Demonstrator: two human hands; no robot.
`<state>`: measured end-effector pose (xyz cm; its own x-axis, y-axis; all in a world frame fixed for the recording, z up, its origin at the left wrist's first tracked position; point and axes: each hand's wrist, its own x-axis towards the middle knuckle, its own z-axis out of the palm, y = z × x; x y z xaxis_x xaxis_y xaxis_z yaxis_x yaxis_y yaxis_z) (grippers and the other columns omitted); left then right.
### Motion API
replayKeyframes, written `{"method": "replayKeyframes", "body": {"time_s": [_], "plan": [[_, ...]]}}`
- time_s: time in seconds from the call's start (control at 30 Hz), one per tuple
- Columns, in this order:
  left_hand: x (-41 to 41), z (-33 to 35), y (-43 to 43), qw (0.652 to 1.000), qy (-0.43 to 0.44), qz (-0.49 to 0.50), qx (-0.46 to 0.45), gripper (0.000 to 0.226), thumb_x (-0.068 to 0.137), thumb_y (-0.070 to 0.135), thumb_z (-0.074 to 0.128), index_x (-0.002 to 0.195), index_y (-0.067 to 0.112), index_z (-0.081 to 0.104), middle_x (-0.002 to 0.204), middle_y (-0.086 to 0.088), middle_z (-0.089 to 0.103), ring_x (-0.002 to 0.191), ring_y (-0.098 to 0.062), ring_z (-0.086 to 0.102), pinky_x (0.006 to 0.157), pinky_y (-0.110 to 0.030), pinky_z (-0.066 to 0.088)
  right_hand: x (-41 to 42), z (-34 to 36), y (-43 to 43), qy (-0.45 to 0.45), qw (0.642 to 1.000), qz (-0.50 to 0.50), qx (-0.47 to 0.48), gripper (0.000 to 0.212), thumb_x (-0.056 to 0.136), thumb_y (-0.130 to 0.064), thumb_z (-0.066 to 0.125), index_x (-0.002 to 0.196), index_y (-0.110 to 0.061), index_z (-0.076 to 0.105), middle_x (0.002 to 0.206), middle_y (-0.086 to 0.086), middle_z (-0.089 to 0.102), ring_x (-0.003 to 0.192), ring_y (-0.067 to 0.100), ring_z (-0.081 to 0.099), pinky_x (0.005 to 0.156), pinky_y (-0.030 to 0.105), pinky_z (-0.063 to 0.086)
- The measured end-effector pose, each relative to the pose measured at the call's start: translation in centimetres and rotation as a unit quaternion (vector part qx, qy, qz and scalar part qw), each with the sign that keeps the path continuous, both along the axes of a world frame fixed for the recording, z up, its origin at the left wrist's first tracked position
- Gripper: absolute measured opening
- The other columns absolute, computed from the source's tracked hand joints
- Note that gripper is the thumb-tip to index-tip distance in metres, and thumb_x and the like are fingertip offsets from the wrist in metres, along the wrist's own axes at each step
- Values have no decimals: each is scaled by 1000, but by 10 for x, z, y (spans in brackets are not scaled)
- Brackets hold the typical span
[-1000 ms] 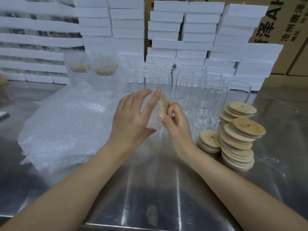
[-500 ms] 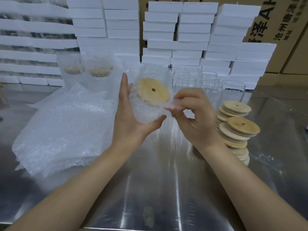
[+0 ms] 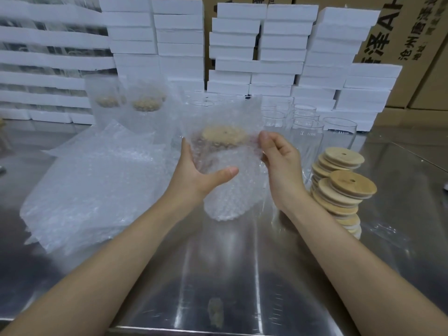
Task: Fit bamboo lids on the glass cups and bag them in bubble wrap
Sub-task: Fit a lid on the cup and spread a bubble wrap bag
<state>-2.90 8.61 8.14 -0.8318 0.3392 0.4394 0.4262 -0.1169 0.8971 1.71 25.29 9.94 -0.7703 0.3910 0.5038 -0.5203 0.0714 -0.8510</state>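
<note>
1. Glass item location: clear glass cup (image 3: 218, 154) upright inside clear bubble-wrap bag (image 3: 230, 197), held above brushed steel table (image 3: 218, 275), touching nothing below. Round bamboo lid (image 3: 224, 135) w/ centre hole on cup top, seen thru film.
2. Grip state: left hand (image 3: 201, 173) wrapped round bagged cup at mid-body, thumb across front. Right hand (image 3: 281, 163) pinching bag's open edge, just beside lid.
3. Slip risk: slick film between palm and glass, whole weight on one hand. Slack grip = probable drop onto steel, prob. breakage.
4. Lid risk: seating not verifiable thru film. Hard tug on bag mouth, or tilt, likely to unseat lid inside bag.
5. Film risk: single pinch pt on thin edge. Over-pull likely to stretch or tear bag.
6. Collision risk, right side: bare glass tumblers (image 3: 303, 132) close behind right hand; leaning stacks of bamboo lids (image 3: 344, 187) near right wrist. Wide wrist sweep likely to knock either.
7. Set-down risk: pile of flat bubble-wrap bags (image 3: 97, 185) at left, soft and uneven; tip-over likely if parked there. Firmer option: bare steel beside two bagged cups (image 3: 126, 105) at rear left.
</note>
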Motion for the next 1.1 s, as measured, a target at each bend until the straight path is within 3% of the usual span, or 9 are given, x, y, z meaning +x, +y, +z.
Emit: {"method": "replayKeyframes", "body": {"time_s": [0.13, 0.27, 0.33, 0.43, 0.5, 0.6, 0.77, 0.93, 1.1], "plan": [[-5, -1, -2, 1000, 6, -19, 12, 87, 57, 55, 86, 131, 29, 48, 127, 12, 62, 120, -8, 58, 99, -31, 48, 0, -4, -2, -76, 988, 94, 95, 99, 49, -75, 78, 129, -22, 51, 129, -1, 62, 121, 14, 58, 100, 31, 47], [-3, 2, 6, 981, -89, -140, 102, 33, 90, 39, 62, 118, 23, 62, 115, 6, 70, 111, -11, 64, 84, -20, 52, 0, -8, -7, -48, 993, 66, 88, 74, 54, -41, 87, 118, -29, 51, 110, -14, 69, 108, 6, 65, 88, 23, 52], [-6, 4, 7, 965, -192, -127, 128, 39, 99, 38, 42, 123, 13, 62, 118, -3, 68, 112, -19, 62, 86, -27, 53, 0, -5, -6, -25, 998, 51, 34, 68, 58, -33, 84, 118, -28, 51, 112, -8, 68, 109, 13, 65, 96, 36, 52], [-5, 0, 7, 964, -261, -49, -29, 38, 101, 23, 42, 125, -2, 58, 120, -20, 64, 109, -37, 61, 91, -42, 51, 2, 1, -2, -10, 996, 57, -68, 56, 67, -20, 77, 117, -21, 53, 116, 5, 66, 116, 31, 61, 104, 53, 45], [1, -3, 6, 949, -286, -72, -112, 35, 102, 25, 42, 117, 0, 61, 99, -21, 67, 75, -31, 69, 66, -32, 59, 2, 2, 1, -16, 993, 63, -101, 56, 70, -18, 73, 121, -14, 52, 117, 11, 65, 116, 36, 60, 103, 54, 46], [3, -4, 6, 944, -293, -75, -132, 29, 103, 26, 41, 102, 9, 64, 69, -6, 58, 44, -13, 50, 43, -19, 42, 2, 2, 4, -27, 993, 76, -91, 65, 72, -19, 72, 131, -3, 48, 123, 19, 63, 116, 36, 60, 101, 49, 49], [-3, -14, 4, 968, -186, -14, -167, 22, 99, 3, 44, 97, -2, 66, 66, -4, 48, 47, -9, 37, 44, -14, 31, 2, -2, 3, -40, 996, 74, 2, 56, 68, -23, 78, 117, -16, 54, 115, 4, 67, 112, 23, 64, 97, 41, 51], [-7, -21, -1, 952, 85, 103, -277, 25, 91, 2, 50, 69, 4, 60, 60, -7, 47, 57, -16, 39, 58, -28, 31, 5, -4, -1, -22, 994, 65, 87, 66, 60, -35, 81, 117, -23, 50, 116, -9, 63, 110, 2, 62, 88, 17, 47], [-16, -22, -1, 954, 97, 141, -244, 42, 101, 33, 42, 83, 4, 65, 83, -10, 63, 74, -16, 57, 72, -29, 46, 0, -9, 1, -40, 993, 70, 88, 81, 56, -54, 83, 124, -26, 49, 125, -9, 62, 119, 5, 57, 102, 26, 44]]}}
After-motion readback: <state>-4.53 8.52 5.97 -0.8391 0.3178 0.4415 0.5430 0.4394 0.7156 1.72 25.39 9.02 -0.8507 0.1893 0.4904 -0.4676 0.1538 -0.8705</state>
